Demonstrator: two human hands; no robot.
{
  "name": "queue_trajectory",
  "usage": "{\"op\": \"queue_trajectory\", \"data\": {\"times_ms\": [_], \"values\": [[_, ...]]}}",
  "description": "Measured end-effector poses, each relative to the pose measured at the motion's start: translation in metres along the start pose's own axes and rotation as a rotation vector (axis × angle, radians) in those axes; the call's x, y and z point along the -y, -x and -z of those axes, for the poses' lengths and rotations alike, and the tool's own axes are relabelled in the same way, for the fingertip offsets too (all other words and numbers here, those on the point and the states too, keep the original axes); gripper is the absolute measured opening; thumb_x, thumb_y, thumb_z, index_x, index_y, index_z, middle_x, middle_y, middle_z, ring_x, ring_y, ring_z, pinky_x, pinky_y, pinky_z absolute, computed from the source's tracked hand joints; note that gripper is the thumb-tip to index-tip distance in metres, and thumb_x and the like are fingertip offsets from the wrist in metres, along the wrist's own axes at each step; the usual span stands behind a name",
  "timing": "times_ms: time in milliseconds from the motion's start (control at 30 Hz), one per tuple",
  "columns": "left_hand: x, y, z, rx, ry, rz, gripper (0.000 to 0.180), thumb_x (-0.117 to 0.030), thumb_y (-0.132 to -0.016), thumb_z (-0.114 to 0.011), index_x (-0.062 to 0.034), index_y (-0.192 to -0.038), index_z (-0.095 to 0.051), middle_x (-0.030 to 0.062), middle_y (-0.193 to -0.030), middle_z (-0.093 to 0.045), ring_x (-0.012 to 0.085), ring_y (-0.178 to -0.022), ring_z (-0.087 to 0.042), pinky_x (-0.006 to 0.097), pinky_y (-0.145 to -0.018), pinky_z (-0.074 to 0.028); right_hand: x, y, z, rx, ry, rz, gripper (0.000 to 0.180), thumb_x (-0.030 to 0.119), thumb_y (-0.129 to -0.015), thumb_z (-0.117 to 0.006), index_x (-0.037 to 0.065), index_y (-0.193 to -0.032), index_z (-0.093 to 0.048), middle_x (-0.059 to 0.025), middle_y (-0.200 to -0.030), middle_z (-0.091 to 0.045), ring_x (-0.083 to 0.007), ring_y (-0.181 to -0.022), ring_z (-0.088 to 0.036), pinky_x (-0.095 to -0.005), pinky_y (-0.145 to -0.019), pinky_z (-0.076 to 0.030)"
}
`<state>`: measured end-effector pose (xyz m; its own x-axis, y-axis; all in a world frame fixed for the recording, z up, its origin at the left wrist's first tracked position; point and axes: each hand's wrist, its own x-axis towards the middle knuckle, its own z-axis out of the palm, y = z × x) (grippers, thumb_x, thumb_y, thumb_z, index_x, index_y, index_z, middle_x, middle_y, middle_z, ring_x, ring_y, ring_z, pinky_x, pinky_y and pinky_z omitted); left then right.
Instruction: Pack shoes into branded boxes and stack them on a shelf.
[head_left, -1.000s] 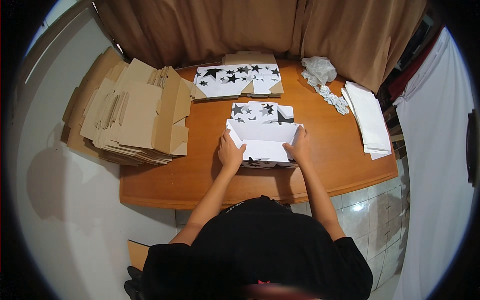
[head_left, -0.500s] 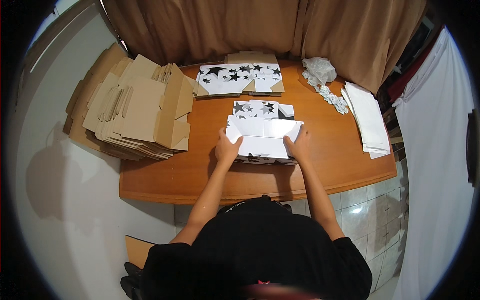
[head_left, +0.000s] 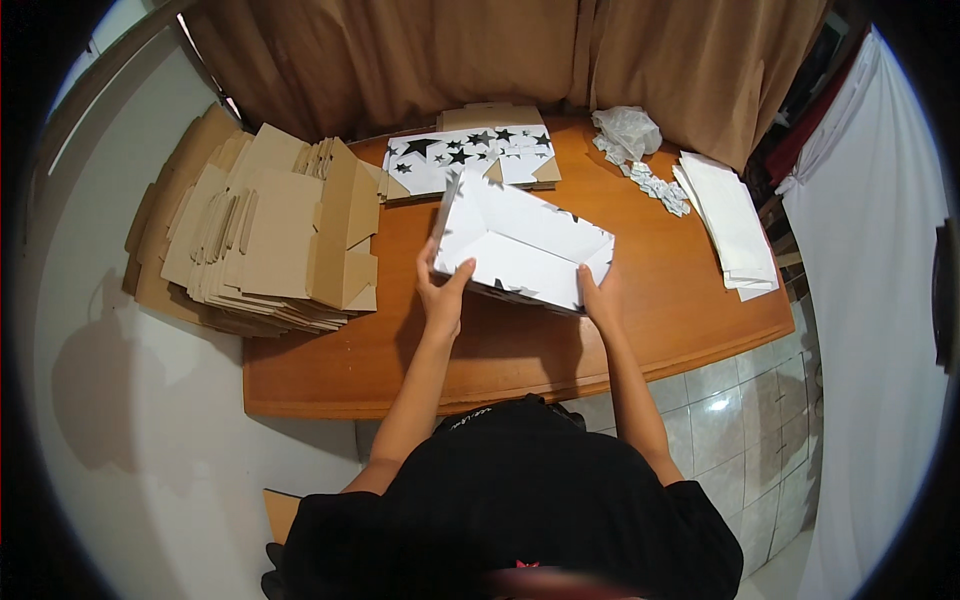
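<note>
Between my hands is an open white cardboard box [head_left: 540, 262] with black and grey stars on its outer sides and a plain white inside. It is tilted, its left end higher than its right. My left hand [head_left: 441, 290] grips the left end, thumb over the front rim. At the right front corner my right hand [head_left: 597, 294] holds on, thumb at the inner edge. The fingers under and behind the box are partly hidden. Just beyond it lies a stack of flat star-printed cardboard sheets [head_left: 420, 170].
A tall pile of folded brown cardboard [head_left: 275, 225] covers the left of the wooden table [head_left: 680, 320]. At the far right are a crumpled clear plastic bag [head_left: 630, 132], small whitish packets [head_left: 655, 188] and a stack of white sheets [head_left: 727, 222]. A brown curtain [head_left: 400, 60] hangs behind.
The box has been lifted and turned clockwise, its left end rising. Its printed back flap no longer shows behind it. Both hands keep their hold, and the whole view has shifted slightly.
</note>
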<state>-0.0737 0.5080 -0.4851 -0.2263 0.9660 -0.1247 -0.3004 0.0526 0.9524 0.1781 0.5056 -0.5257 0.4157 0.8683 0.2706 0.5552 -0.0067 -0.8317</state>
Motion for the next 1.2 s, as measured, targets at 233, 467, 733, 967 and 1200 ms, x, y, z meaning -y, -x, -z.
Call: {"op": "queue_trajectory", "data": {"times_ms": [233,467,733,967,1200], "values": [[-0.051,0.012,-0.041,-0.039,-0.563,-0.989,0.078,-0.024,-0.052,-0.084,-0.0144,-0.118,-0.043,0.02,-0.126,-0.027,0.0352,-0.112,-0.039,0.044,-0.095,-0.035,0.007,0.017,-0.008,0.278,-0.179,-0.194,0.062,0.039,-0.087,-0.054,-0.004,-0.128,-0.037,-0.0226,-0.122,-0.046,-0.0292,-0.096,-0.058,-0.0357,-0.079,-0.048],[0.029,0.007,-0.055,0.41,-0.85,-1.387,0.063,-0.015,-0.058,-0.073,-0.0339,-0.114,-0.052,0.004,-0.117,-0.041,0.0245,-0.12,-0.035,0.054,-0.103,-0.007,0.044,0.025,0.03,0.315,-0.722,-0.583,0.077,0.056,-0.083,-0.05,0.004,-0.135,-0.027,-0.0183,-0.125,-0.043,-0.0291,-0.095,-0.056,-0.0382,-0.073,-0.049],[0.075,0.035,-0.038,0.814,-0.798,-1.177,0.066,-0.029,-0.065,-0.074,-0.0227,-0.124,-0.044,0.0093,-0.133,-0.036,0.03,-0.126,-0.032,0.057,-0.104,-0.014,-0.013,0.034,0.001,0.301,-0.613,-0.694,0.068,0.06,-0.079,-0.051,0.015,-0.129,-0.04,-0.0118,-0.114,-0.048,-0.0271,-0.092,-0.051,-0.0377,-0.073,-0.044],[0.041,-0.007,0.002,0.428,-1.256,-0.806,0.06,-0.03,-0.073,-0.067,-0.0149,-0.126,-0.043,0.0113,-0.136,-0.032,0.0323,-0.129,-0.025,0.06,-0.103,-0.014,-0.057,0.022,-0.012,0.007,-0.752,-0.742,0.043,0.044,-0.085,-0.055,0.006,-0.104,-0.055,-0.0073,-0.087,-0.057,-0.0181,-0.078,-0.054,-0.0289,-0.064,-0.045],[0.025,-0.012,0.031,0.233,-1.371,-0.612,0.062,-0.026,-0.062,-0.08,-0.0106,-0.116,-0.054,0.0151,-0.139,-0.025,0.0365,-0.128,-0.022,0.058,-0.102,-0.017,-0.01,0.045,0.005,0.002,-0.117,0.073,0.029,0.016,-0.079,-0.061,0.005,-0.106,-0.059,-0.018,-0.112,-0.048,-0.0309,-0.104,-0.049,-0.0384,-0.089,-0.041]]}}
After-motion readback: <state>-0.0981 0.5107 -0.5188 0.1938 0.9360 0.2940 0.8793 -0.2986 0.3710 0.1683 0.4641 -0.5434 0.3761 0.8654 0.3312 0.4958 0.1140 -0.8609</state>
